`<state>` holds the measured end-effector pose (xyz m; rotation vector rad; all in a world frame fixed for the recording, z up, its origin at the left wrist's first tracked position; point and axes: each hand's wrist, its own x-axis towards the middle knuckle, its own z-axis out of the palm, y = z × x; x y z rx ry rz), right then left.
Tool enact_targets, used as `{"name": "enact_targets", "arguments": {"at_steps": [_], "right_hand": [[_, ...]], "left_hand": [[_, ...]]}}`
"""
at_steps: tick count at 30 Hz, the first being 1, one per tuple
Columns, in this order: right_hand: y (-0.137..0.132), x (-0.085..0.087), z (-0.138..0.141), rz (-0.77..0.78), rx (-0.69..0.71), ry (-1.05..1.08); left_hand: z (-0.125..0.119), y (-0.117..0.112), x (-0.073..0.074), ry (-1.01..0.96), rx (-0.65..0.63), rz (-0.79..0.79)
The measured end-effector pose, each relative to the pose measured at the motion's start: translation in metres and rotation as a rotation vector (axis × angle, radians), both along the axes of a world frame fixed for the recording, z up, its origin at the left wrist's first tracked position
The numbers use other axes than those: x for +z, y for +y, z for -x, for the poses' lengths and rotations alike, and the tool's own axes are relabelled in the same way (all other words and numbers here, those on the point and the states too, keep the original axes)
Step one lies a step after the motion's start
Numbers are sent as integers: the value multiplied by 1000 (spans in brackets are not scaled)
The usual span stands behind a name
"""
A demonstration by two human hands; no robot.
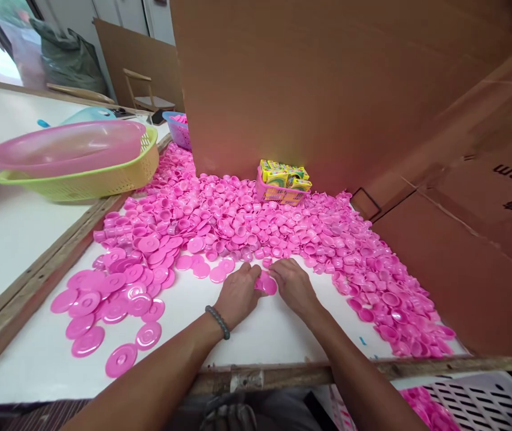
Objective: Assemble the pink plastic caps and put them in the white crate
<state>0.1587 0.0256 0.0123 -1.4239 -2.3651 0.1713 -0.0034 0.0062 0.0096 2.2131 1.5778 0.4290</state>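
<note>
My left hand (238, 292), with a dark beaded bracelet (217, 321) at the wrist, is closed over small pink plastic toy pieces. One round pink toy saucer (269, 286) shows at its fingertips. My right hand (295, 288) is beside it, thumb and fingers pinched together near the same pieces; what lies between them is hidden. A small pink piece (267, 262) shows just beyond the fingertips. Flat pink saucers (200, 270) lie on the white tabletop (193, 323) left of my hands. A wide heap of pink toy cups (238, 215) spreads behind them.
A pink basket (278, 194) of small yellow boxes (285, 173) stands in the heap. Tall cardboard (327, 90) walls the back and right. Left, beyond a wooden rail (35, 269), are a pink basin (67, 146) and a yellow-green basket (103, 184). A white crate (484, 398) sits below the front edge.
</note>
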Motion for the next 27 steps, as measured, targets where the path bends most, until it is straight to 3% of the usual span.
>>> {"name": "enact_targets", "arguments": {"at_steps": [6,9,16,23,27], "right_hand": [[-17,-5,-29,32,-168,165],[-25,-11,-36,55,-222,248],[-33,-15,-33,29,-186,304],[-34,-14,-30,6,-163,285],[-34,-14,-28,-2,-200,284]], "left_hand": [[-4,-3,4,35,-9,7],[-10,-3,4,44,-49,-87],[-23,5,-3,194,-384,-287],[-24,9,2,123,-344,-322],[-27,14,-3,214,-420,-362]]}}
